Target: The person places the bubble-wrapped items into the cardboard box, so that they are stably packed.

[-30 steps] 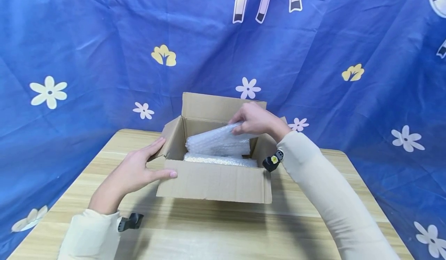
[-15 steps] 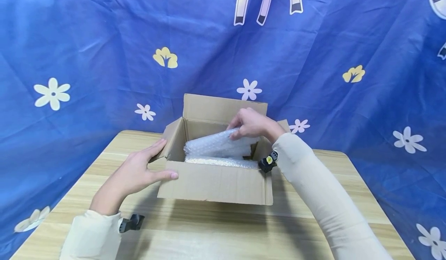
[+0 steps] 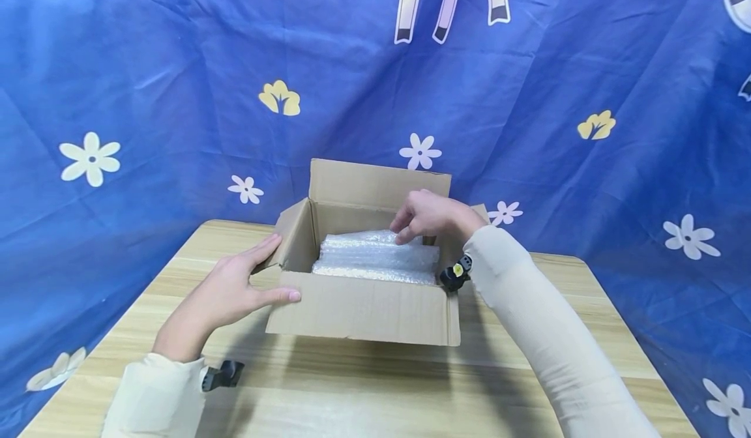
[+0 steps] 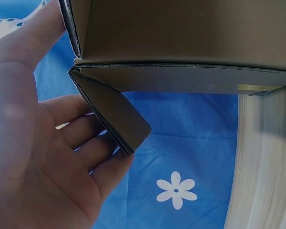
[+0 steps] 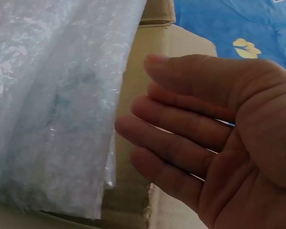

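Observation:
An open cardboard box (image 3: 364, 309) stands on the table with its flaps spread. Inside lie bubble-wrapped packages (image 3: 375, 255), flat and side by side, their contents hidden. My left hand (image 3: 229, 288) is at the box's near left corner, thumb against the front flap and fingers along the left side flap (image 4: 112, 109). Over the box's right half, my right hand (image 3: 431, 215) hovers with loosely bent fingers. In the right wrist view a small gap shows between its fingertips and the edge of the bubble wrap (image 5: 62, 105); nothing is in that hand.
A light wooden table (image 3: 352, 392) carries the box near its back edge. Behind it hangs a blue cloth (image 3: 176, 99) printed with flowers. The raised back flap (image 3: 375, 184) stands up close to the cloth.
My right hand lowered the upper bubble-wrapped package, which was tilted up, into the box and let go of it. The left hand has stayed at the box's corner.

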{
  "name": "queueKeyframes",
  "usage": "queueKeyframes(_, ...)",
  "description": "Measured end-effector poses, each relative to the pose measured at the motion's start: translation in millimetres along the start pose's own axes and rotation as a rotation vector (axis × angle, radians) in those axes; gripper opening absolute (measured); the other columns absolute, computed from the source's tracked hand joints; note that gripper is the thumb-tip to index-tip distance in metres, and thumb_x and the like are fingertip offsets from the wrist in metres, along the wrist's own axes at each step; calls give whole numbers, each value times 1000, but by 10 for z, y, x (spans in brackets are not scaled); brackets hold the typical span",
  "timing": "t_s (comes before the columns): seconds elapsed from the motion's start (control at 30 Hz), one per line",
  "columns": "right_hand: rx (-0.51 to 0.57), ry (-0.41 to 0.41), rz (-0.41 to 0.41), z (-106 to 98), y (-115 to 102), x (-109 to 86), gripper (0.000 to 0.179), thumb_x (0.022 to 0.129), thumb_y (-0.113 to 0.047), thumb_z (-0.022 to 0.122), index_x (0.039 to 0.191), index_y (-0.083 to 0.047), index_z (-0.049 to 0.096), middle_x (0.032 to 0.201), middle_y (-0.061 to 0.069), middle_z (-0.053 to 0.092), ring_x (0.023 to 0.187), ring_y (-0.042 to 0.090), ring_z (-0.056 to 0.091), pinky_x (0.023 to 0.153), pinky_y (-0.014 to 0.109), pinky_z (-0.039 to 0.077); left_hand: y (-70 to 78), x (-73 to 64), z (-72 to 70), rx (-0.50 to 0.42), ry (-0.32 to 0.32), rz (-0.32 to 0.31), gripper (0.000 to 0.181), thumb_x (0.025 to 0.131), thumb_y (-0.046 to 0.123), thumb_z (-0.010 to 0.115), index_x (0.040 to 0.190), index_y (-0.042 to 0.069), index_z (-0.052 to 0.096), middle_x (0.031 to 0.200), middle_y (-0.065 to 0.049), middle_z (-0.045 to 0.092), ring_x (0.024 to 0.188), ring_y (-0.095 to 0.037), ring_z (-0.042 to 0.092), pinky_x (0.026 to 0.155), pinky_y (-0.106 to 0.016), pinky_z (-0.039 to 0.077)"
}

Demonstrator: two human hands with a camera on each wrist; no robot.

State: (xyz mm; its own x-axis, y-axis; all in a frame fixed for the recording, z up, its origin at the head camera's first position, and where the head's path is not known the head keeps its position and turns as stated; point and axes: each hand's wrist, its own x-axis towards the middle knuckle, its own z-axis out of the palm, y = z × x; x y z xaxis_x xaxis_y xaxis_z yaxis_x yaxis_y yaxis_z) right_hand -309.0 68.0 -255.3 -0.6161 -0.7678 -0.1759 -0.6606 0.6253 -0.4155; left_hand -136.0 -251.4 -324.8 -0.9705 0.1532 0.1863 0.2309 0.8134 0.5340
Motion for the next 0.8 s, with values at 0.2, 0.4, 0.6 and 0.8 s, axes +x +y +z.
queueKeyframes(0.2, 15, 34, -31, -44, -3, -88, 40, 87, -18, 79, 121, 0, 71, 114, 11, 72, 103, 19, 68, 92, 32, 54, 14, 0, -12, 3, -5, 7, 112, 76, 66, 77, 157, 4, 30, 158, -15, 33, 140, -40, 35, 110, -60, 32)
queueKeyframes(0.4, 2, 76, -43, -80, -28, -204, 44, 86, -19, 80, 124, 1, 69, 118, 14, 70, 106, 20, 67, 95, 33, 52, 26, -11, -22, 12, -8, 7, 111, 77, 66, 76, 157, 4, 30, 157, -16, 34, 140, -41, 36, 109, -61, 33)
queueKeyframes(0.6, 13, 143, -73, -108, 24, -379, 45, 87, -19, 80, 124, 2, 68, 119, 13, 70, 106, 21, 68, 94, 34, 53, 32, -11, -41, 53, -28, -1, 111, 78, 69, 72, 158, 6, 28, 159, -17, 29, 141, -43, 32, 110, -62, 30)
queueKeyframes(0.8, -17, 246, -93, -132, 168, -583, 42, 85, -22, 80, 120, -1, 72, 114, 10, 72, 100, 21, 69, 90, 38, 54, 61, -3, -84, 83, -24, 6, 109, 79, 69, 71, 157, 5, 31, 158, -20, 31, 140, -45, 33, 109, -64, 30)
